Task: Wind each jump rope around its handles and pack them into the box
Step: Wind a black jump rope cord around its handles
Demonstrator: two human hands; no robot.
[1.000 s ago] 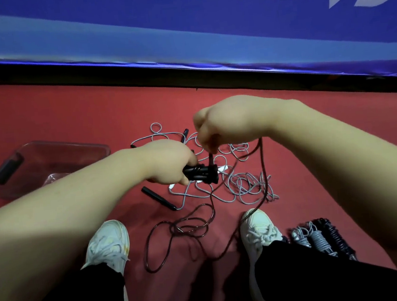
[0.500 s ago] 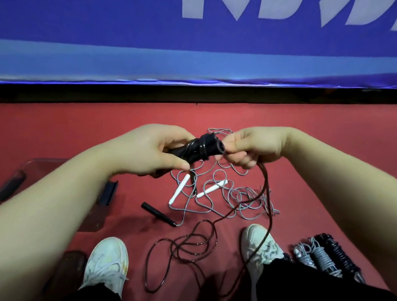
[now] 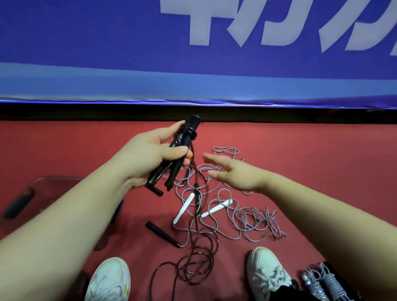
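Note:
My left hand (image 3: 152,154) grips a pair of black jump rope handles (image 3: 184,139), tilted up, with a few turns of dark rope around their upper end. The rest of that dark rope (image 3: 196,259) hangs down and lies in loose loops on the red floor between my shoes. My right hand (image 3: 233,173) hovers to the right of the handles, fingers spread and holding nothing. A grey rope with white handles (image 3: 183,207) lies tangled on the floor below my hands. A clear plastic box (image 3: 48,186) sits at the left, partly hidden by my left arm.
A loose black handle (image 3: 162,234) lies on the floor near the grey tangle (image 3: 255,222). Wound ropes (image 3: 326,283) lie bundled by my right shoe (image 3: 267,272). My left shoe (image 3: 108,285) is at the bottom. A blue banner wall (image 3: 183,54) closes the far side.
My right hand has let go of the rope at the handles and moved down to the right, opening. My left hand has tilted the handles upward.

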